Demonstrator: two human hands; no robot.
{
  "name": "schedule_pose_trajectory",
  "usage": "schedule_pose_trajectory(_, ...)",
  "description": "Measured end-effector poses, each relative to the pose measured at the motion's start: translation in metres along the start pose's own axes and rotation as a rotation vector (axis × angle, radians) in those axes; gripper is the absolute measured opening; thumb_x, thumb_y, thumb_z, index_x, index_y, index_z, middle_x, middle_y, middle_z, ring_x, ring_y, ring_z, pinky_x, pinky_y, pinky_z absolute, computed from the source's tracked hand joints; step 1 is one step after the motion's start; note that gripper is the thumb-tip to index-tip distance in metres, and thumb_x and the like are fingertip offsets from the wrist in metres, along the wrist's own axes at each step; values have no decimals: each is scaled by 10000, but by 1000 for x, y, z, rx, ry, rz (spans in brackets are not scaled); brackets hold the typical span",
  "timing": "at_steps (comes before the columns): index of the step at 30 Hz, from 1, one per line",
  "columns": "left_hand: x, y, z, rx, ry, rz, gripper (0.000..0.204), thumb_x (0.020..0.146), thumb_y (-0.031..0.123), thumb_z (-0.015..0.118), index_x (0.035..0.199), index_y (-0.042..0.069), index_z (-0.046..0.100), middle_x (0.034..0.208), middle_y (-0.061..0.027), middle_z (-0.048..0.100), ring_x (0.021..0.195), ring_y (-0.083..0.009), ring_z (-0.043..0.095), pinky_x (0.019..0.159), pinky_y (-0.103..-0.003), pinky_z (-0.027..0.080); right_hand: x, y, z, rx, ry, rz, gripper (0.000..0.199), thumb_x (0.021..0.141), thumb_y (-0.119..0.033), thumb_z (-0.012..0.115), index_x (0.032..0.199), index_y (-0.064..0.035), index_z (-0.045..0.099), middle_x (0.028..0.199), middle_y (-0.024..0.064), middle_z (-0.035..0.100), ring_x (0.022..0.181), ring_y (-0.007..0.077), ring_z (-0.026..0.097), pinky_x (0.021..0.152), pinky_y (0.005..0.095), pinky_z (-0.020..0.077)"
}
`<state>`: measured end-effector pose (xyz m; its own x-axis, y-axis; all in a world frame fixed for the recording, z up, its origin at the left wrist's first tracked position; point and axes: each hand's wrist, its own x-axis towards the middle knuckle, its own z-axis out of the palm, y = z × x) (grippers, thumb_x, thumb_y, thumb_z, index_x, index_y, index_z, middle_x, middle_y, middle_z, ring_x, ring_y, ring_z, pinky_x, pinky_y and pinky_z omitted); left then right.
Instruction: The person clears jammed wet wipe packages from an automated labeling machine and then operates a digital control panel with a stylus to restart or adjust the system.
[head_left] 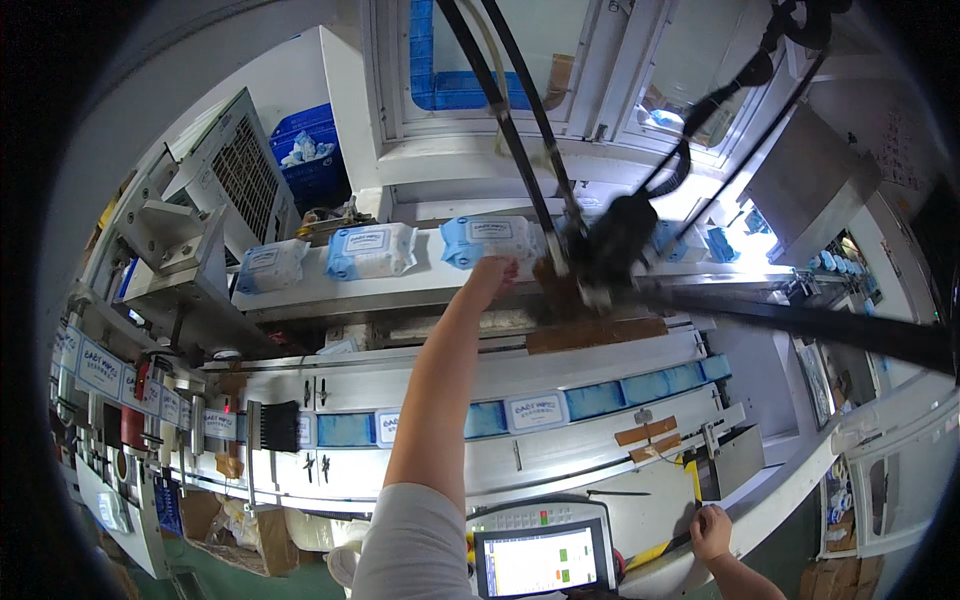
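Note:
My left hand (pixel 495 272) reaches far forward to the conveyor at the back. Its fingers are curled at the near edge of a white and blue pack of wet wipes (pixel 492 240); whether they grip it is not clear. Two similar packs, a pack of wipes (pixel 371 251) and another pack of wipes (pixel 272 267), lie in a row to its left. My right hand (pixel 710 532) is at the lower right, on the machine's front edge, with its fingers curled. What it holds, if anything, is hidden.
Dark, blurred machine arms (pixel 620 245) hang over the conveyor, right of my left hand. Nearer runs a label strip (pixel 595 400) on a white bed. A control screen (pixel 545 560) stands in front. A blue bin (pixel 310 150) is at the back left, a cardboard box (pixel 270 540) lower left.

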<state>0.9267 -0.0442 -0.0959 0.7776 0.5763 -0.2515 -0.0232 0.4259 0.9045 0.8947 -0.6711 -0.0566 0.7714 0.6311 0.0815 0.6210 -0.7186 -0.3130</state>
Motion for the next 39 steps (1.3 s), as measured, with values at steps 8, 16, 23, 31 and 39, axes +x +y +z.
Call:
schedule_pose_trajectory(8, 68, -22, 47, 140, 209, -87, 296, 865, 306, 526, 942, 31, 604, 884, -118, 640, 762, -207, 621, 626, -370, 494, 3, -1, -2, 1, -42, 42, 72, 667, -90, 560, 697, -26, 551, 656, 145, 532, 637, 342, 530, 573, 419, 424)
schedule_pose_trajectory(16, 46, -38, 26, 411, 563, 145, 247, 815, 275, 616, 877, 37, 631, 842, -105, 641, 807, -258, 609, 719, -420, 462, -2, 5, -4, 12, -66, 39, 83, 672, -112, 580, 706, -41, 554, 666, 147, 553, 646, 354, 545, 573, 435, 440)
schedule_pose_trajectory(23, -114, 20, 14, -669, 286, 311, 180, 877, 207, 555, 1005, 99, 488, 1014, -23, 548, 1002, -215, 524, 850, -489, 413, 1, 7, -4, 21, -54, -51, 112, 711, -130, 561, 779, -43, 574, 721, 153, 562, 683, 361, 552, 597, 446, 444)
schedule_pose_trajectory(31, -406, 24, 65, -821, 102, 464, 306, 924, 235, 430, 1150, 28, 418, 1205, -146, 489, 1134, -320, 463, 950, -549, 389, 3, -21, -19, 262, 10, -417, 188, 748, -68, 612, 932, -59, 577, 893, 119, 570, 875, 318, 523, 772, 384, 424)
schedule_pose_trajectory(39, -568, -28, 159, -903, -7, 265, 393, 924, 220, 425, 1284, 74, 364, 1305, -152, 428, 1191, -334, 439, 959, -548, 385, 0, -213, -184, 372, 160, -1354, 473, 644, -187, 728, 1094, -94, 613, 1117, 136, 545, 959, 303, 516, 814, 388, 431)
